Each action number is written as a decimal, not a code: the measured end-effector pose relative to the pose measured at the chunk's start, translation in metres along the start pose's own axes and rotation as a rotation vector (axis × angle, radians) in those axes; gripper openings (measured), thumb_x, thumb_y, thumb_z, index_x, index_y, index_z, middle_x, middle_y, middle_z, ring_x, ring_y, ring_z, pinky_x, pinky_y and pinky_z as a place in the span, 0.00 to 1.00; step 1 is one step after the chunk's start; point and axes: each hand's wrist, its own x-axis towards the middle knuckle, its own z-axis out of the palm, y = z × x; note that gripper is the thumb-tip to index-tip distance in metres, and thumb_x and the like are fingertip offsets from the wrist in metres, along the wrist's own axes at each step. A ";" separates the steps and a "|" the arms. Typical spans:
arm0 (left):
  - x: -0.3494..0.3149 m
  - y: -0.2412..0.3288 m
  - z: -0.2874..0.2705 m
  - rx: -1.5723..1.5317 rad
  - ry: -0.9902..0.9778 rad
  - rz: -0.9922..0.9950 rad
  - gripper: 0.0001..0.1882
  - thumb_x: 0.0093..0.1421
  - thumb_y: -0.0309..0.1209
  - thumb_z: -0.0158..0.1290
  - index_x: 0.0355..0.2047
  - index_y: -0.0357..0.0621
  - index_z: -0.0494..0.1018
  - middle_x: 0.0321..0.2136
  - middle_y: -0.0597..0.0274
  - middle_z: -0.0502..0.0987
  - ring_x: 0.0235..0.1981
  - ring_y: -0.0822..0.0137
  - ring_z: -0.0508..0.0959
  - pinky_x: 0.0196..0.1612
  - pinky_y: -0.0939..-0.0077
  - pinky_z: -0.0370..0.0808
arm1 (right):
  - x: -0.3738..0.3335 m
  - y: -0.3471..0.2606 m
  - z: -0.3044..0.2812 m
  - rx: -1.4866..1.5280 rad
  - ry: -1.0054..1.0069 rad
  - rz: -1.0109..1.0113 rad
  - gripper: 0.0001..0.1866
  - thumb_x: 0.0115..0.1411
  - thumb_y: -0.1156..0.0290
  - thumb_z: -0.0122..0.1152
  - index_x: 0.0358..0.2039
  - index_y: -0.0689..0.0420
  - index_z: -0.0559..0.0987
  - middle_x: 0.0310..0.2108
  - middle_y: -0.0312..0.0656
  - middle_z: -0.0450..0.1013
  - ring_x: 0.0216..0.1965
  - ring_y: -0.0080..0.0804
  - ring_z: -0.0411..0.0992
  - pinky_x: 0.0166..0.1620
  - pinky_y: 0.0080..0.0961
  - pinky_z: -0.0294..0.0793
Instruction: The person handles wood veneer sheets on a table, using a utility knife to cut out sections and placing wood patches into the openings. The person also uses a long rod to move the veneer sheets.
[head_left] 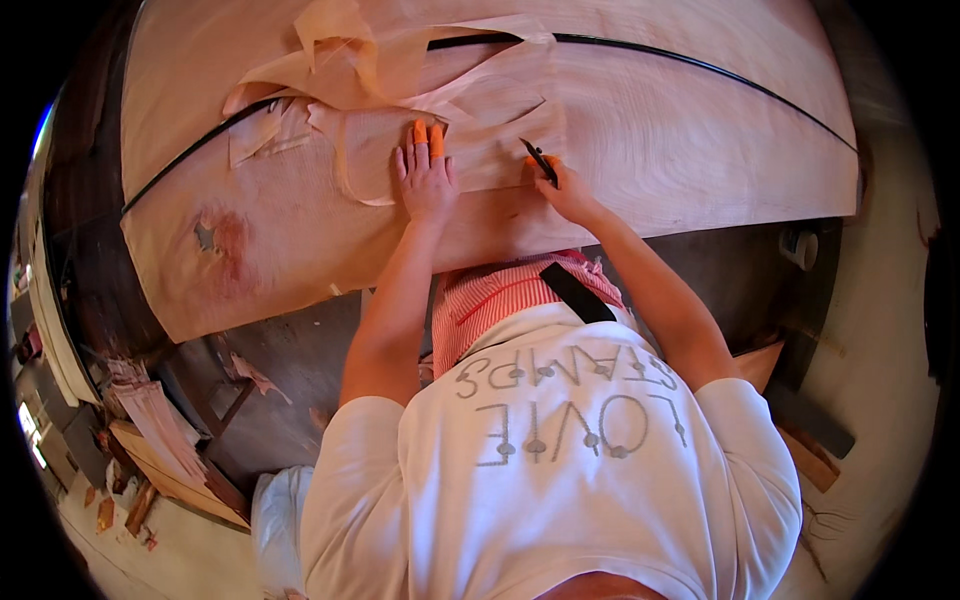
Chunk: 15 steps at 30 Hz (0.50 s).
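My left hand (430, 190) lies flat on a large pale pinkish wood veneer sheet (690, 150), its fingers stretched forward. Orange finger covers (428, 138) sit on two of its fingers. To its right, my right hand (572, 196) grips a slim black cutting knife (543, 164), tip pointing forward and left, close to a patch of thin veneer (500, 125); whether the tip touches it, I cannot tell. An orange cover shows on a right finger too. Torn, curled veneer pieces (350, 75) lie beyond my left hand, overlapping a long black strip or gap across the sheet.
Left on the sheet is a ragged hole (206, 238) beside a reddish stain. The sheet's near edge runs just in front of my body. Wood offcuts (140, 505) and scraps lie on the floor at lower left; a wooden block (808, 460) is at lower right.
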 end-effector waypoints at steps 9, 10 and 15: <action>-0.007 -0.009 0.003 -0.146 0.059 -0.007 0.28 0.52 0.29 0.44 0.55 0.47 0.58 0.56 0.54 0.57 0.57 0.57 0.58 0.57 0.55 0.54 | -0.006 -0.065 0.032 -0.312 -0.349 0.024 0.22 0.57 0.74 0.36 0.54 0.59 0.60 0.33 0.53 0.71 0.33 0.49 0.70 0.37 0.40 0.67; -0.005 -0.008 0.002 -0.138 0.056 0.013 0.27 0.52 0.29 0.44 0.55 0.47 0.59 0.56 0.55 0.58 0.57 0.58 0.58 0.57 0.55 0.54 | -0.001 -0.053 0.038 -0.326 -0.310 -0.041 0.23 0.56 0.74 0.37 0.55 0.58 0.58 0.32 0.53 0.71 0.32 0.49 0.70 0.36 0.40 0.67; -0.001 -0.005 -0.005 -0.094 -0.024 0.056 0.24 0.51 0.29 0.45 0.51 0.52 0.64 0.55 0.61 0.60 0.58 0.62 0.56 0.59 0.57 0.51 | 0.009 -0.029 0.061 -0.425 -0.197 -0.157 0.16 0.59 0.70 0.34 0.41 0.59 0.70 0.27 0.55 0.71 0.28 0.53 0.69 0.33 0.42 0.67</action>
